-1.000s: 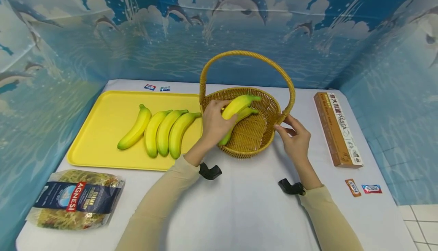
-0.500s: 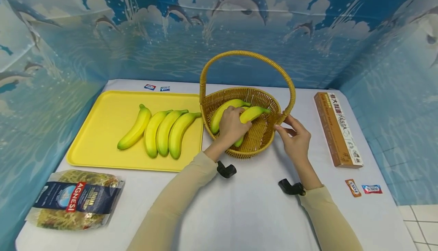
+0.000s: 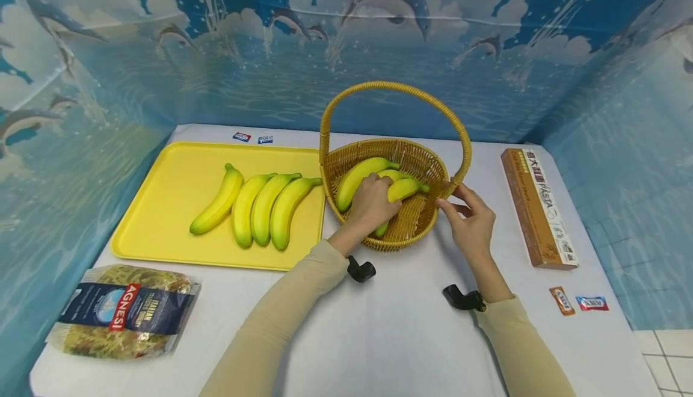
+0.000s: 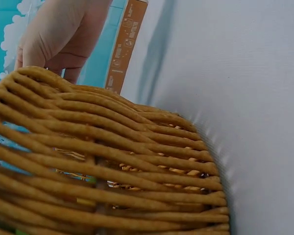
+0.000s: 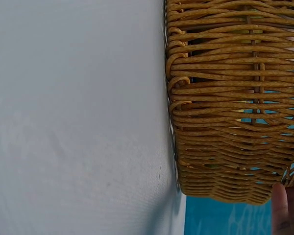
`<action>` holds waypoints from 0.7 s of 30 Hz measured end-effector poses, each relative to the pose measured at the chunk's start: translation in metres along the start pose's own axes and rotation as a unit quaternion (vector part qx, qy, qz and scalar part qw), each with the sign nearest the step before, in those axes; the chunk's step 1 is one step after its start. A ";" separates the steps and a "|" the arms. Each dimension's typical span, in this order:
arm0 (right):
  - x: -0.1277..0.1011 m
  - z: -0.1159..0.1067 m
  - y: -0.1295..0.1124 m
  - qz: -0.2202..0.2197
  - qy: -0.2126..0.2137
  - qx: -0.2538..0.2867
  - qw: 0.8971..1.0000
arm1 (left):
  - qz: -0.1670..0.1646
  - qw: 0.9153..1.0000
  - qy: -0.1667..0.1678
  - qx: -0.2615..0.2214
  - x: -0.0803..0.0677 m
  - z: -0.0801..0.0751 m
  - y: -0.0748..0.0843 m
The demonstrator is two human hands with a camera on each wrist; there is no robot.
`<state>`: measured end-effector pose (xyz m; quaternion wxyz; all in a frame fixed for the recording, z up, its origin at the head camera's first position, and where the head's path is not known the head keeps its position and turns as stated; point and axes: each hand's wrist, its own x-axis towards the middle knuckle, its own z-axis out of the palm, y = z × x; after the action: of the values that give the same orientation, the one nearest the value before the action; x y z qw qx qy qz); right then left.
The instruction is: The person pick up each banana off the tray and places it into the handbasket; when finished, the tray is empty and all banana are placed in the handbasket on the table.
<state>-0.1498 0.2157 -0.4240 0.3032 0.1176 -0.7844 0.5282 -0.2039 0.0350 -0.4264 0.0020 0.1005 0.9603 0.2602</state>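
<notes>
We have our left hand (image 3: 372,203) curled around a banana (image 3: 402,192) that lies inside the wicker basket (image 3: 419,228), near the basket's centre, with its tip pointing toward three o'clock; the fingers wrap its near half, so the grip is closed on the fruit. Just at ten o'clock from it a second banana (image 3: 357,177) rests against the basket's left wall, touching or nearly touching the held one. Our right hand (image 3: 472,225) sits at the basket's three o'clock rim, where the handle (image 3: 395,87) meets the weave, fingers bent and pinching or bracing that edge; the right wrist view shows only a fingertip (image 5: 281,210) beside the wicker wall (image 5: 225,107), so we cannot tell how firmly it holds. The left wrist view shows the weave (image 4: 103,161) close up and the other hand (image 4: 59,34) behind it. Outward at nine o'clock, four bananas (image 3: 254,207) lie side by side on the yellow tray (image 3: 162,204); a pasta box (image 3: 538,207) lies at three o'clock, a bag of noodles (image 3: 127,313) at seven o'clock. We judge the basket to be light: a loose right-hand brace could let it slide or tip, and the held banana could roll against its neighbour.
</notes>
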 end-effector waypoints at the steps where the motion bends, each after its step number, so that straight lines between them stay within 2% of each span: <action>1: 0.000 0.000 0.000 0.000 0.000 -0.001 1.000 | 0.000 1.000 -0.003 0.005 0.000 0.001 0.000; 11: -0.001 -0.001 0.000 -0.004 -0.001 -0.003 1.000 | 0.015 0.999 -0.005 0.033 -0.002 0.002 0.002; 16: -0.001 -0.001 0.000 -0.002 -0.001 -0.004 1.000 | 0.020 1.000 0.007 0.010 -0.003 0.000 0.001; 19: -0.002 0.000 0.000 0.000 0.000 -0.006 1.000 | 0.046 0.999 0.022 -0.012 -0.008 -0.004 0.002; 21: -0.002 0.000 0.000 0.001 -0.001 -0.007 1.000 | 0.067 0.997 0.030 -0.037 -0.016 -0.012 0.001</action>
<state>-0.1481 0.2156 -0.4250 0.3025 0.1150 -0.7885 0.5230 -0.1886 0.0273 -0.4165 -0.0407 0.1561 0.9407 0.2984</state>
